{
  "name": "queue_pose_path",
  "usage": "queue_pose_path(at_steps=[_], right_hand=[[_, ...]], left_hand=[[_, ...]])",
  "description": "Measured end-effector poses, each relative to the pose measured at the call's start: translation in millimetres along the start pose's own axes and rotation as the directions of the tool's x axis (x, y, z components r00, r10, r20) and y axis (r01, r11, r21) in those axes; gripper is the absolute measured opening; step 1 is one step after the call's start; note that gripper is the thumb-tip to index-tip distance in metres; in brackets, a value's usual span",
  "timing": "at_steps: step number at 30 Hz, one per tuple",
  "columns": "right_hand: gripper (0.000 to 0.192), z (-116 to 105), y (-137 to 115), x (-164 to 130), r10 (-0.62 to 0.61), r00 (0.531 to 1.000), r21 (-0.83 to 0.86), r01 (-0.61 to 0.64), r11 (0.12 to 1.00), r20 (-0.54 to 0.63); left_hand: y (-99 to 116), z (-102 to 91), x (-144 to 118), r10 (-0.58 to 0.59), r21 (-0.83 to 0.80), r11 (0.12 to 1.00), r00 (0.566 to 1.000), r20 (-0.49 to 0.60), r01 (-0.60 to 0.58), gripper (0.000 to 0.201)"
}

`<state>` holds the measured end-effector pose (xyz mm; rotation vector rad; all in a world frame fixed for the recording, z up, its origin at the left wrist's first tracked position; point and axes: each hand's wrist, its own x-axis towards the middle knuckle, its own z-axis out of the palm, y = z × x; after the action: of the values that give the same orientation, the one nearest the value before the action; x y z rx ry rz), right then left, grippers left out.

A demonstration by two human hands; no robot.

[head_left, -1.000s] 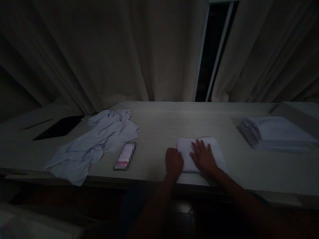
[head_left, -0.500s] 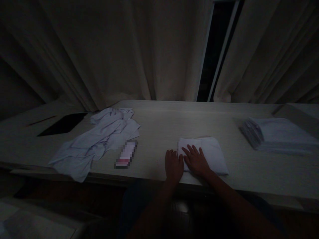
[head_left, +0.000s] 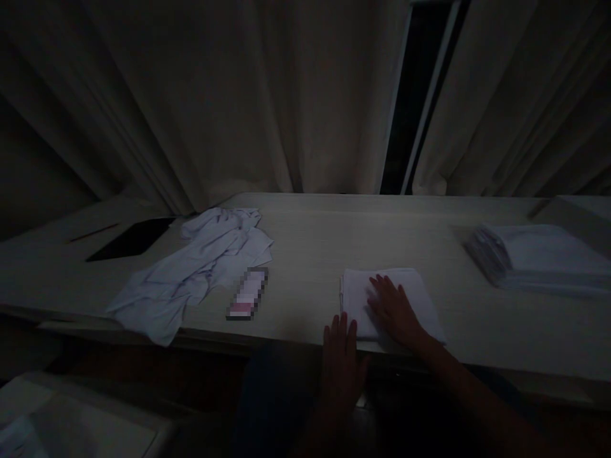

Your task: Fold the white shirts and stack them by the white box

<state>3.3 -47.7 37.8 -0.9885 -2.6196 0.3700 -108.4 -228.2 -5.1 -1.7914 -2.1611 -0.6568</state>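
A white cloth folded into a rectangle (head_left: 356,299) lies near the front edge of the pale table. My right hand (head_left: 394,312) rests on top of it, fingers stretched out and a little apart. At the table's front edge, by the cloth's near left corner, is my left hand (head_left: 341,362); its fingers point forward and it holds nothing. Whether its fingertips touch the cloth I cannot tell. To the left, a loose, crumpled white cloth (head_left: 191,267) spreads over the table, with one corner hanging past the front edge.
A stack of folded white cloths (head_left: 548,254) sits at the right. A blurred-out phone-like object (head_left: 248,294) lies beside the crumpled cloth. Farther left are a flat black sheet (head_left: 131,240) and a thin stick (head_left: 94,233). Curtains (head_left: 329,95) hang behind the table (head_left: 315,235).
My left hand has drawn back from the folded cloth's left side to the table edge, its fingers straightening. My right hand has slid slightly right across the cloth. The view has shifted a little.
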Motion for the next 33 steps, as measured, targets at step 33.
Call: queue_pose_path(at_steps=[33], right_hand=[[0.064, 12, 124, -48, 0.33, 0.937, 0.067, -0.324, 0.944, -0.118]], left_hand=[[-6, 8.6, -9, 0.02, 0.002, 1.0, 0.999, -0.026, -0.02, 0.074]])
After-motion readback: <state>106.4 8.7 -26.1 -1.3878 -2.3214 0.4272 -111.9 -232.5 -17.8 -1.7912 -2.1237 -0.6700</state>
